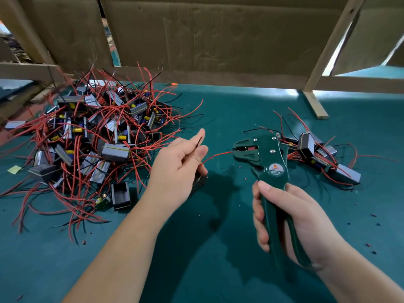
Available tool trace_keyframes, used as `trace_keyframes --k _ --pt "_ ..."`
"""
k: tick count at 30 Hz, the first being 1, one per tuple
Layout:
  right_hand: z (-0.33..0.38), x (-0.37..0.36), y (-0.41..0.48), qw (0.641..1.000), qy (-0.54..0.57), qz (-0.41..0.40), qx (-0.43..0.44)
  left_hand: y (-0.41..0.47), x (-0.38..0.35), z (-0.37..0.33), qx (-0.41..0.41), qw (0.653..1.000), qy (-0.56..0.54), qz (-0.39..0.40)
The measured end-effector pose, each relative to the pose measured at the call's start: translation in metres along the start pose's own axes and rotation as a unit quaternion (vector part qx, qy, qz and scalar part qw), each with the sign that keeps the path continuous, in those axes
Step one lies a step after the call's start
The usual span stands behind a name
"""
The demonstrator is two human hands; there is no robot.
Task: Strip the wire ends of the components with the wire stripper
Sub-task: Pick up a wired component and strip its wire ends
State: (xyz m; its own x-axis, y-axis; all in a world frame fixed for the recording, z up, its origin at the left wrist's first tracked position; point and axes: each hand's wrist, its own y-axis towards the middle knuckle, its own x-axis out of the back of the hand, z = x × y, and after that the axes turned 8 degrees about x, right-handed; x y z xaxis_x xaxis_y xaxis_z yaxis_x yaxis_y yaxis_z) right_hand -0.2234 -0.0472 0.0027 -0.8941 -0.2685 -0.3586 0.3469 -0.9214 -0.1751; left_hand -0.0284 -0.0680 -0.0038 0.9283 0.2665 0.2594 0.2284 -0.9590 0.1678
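Note:
My right hand (290, 217) grips the two handles of a dark green wire stripper (264, 158), its jaws pointing left. My left hand (179, 169) holds a small black component (199, 181) under its fingers and pinches that part's black wire (199, 141) between thumb and forefinger. The component's red wire (215, 155) arcs right from my left hand, and its tip sits in the stripper's jaws. A big pile of black components with red and black wires (94, 136) lies at the left. A smaller group of such components (317, 154) lies behind the stripper at the right.
The work surface is a teal mat (218, 248) dotted with small bits of red insulation (244, 178). Cardboard sheets (207, 40) and a wooden frame (314, 103) stand along the back. A yellow scrap (14, 169) lies at the far left.

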Motion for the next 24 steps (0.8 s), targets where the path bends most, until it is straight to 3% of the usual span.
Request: trace_keyframes --k 3,6,9,15,24 --pt "-0.0006 0.0041 0.0061 0.999 0.032 0.015 0.024 0.0034 0.0020 0.0003 0.054 0.992 -0.109 -0.015" --pt "-0.0019 0.0063 0.0091 0.998 0.054 0.004 0.028 0.0047 0.0040 0.0001 0.055 0.989 -0.134 -0.023" --pt "-0.0012 0.0093 0.0091 0.998 0.064 0.020 0.012 0.0024 0.0042 0.0003 0.039 0.993 -0.108 -0.010" --pt "-0.0005 0.0062 0.0030 0.987 0.065 0.141 -0.025 -0.0012 0.0008 0.0010 0.002 0.999 -0.046 -0.007" --pt "-0.0002 0.0043 0.0001 0.990 0.043 0.132 -0.035 -0.0026 0.0020 -0.0005 -0.117 0.990 0.062 -0.039"
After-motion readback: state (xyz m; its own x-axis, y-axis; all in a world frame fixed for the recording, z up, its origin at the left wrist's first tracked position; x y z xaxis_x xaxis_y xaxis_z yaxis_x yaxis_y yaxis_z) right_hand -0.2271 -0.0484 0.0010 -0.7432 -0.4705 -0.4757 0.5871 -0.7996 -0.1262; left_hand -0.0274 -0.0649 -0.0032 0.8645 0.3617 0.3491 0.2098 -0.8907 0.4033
